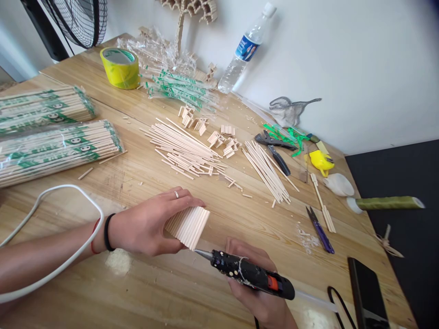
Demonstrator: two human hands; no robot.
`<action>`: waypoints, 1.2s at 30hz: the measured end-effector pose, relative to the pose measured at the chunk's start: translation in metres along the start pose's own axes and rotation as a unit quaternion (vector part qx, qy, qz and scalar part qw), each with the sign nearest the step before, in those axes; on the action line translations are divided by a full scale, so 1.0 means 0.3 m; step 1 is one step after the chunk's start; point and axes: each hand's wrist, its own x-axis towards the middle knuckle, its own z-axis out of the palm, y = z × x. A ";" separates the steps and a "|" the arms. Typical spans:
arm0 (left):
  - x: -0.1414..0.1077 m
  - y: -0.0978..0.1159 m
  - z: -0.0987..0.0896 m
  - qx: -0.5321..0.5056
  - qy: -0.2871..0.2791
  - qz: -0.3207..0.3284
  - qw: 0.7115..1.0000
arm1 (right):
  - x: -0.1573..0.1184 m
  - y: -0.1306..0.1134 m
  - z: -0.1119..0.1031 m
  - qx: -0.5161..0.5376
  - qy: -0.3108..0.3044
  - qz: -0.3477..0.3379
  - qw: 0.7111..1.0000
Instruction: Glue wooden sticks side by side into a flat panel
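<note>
Between the thumb and fingers of my left hand (147, 219) is a small panel of wooden sticks (191, 224), laid side by side. My right hand (257, 292) is wrapped round a black hot glue gun (250, 274) with an orange switch. The gun's metal nozzle meets, or nearly meets, the panel's lower corner. A clear glue stick (315, 300) sticks out of the gun's back end. Beyond my hands lie a heap of loose wooden sticks (185, 146) and several small glued stick pieces (216, 138).
Packs of wrapped sticks (55, 146) lie at left, near a white cable (85, 201). Yellow tape (120, 68), plastic wrappers (181, 87) and a water bottle (245, 48) stand toward the wall. At right are scissors (319, 230), pliers (274, 140), a utility knife (279, 161) and a phone (366, 292).
</note>
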 end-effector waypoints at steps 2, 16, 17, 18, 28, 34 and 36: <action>-0.001 0.000 0.000 -0.001 -0.001 -0.002 1.000 | -0.003 0.002 -0.003 0.003 -0.021 -0.021 1.000; -0.002 -0.006 0.000 0.002 -0.002 0.003 1.000 | -0.010 0.014 -0.007 -0.015 -0.011 -0.030 0.999; -0.002 -0.006 0.000 0.002 -0.003 0.002 1.000 | -0.009 0.013 -0.006 -0.012 -0.010 -0.029 0.999; -0.002 -0.006 0.000 0.002 -0.003 0.002 1.000 | -0.008 0.012 -0.006 -0.009 -0.010 -0.028 1.000; -0.002 -0.003 0.002 0.003 -0.010 0.002 1.000 | 0.005 0.001 -0.006 -0.012 -0.010 -0.033 0.999; -0.004 -0.006 0.002 0.003 -0.005 0.008 1.000 | 0.016 -0.010 -0.003 0.002 -0.004 -0.038 0.999; -0.004 -0.007 0.002 0.003 -0.005 0.009 1.000 | 0.017 -0.014 -0.004 0.000 -0.001 -0.041 0.999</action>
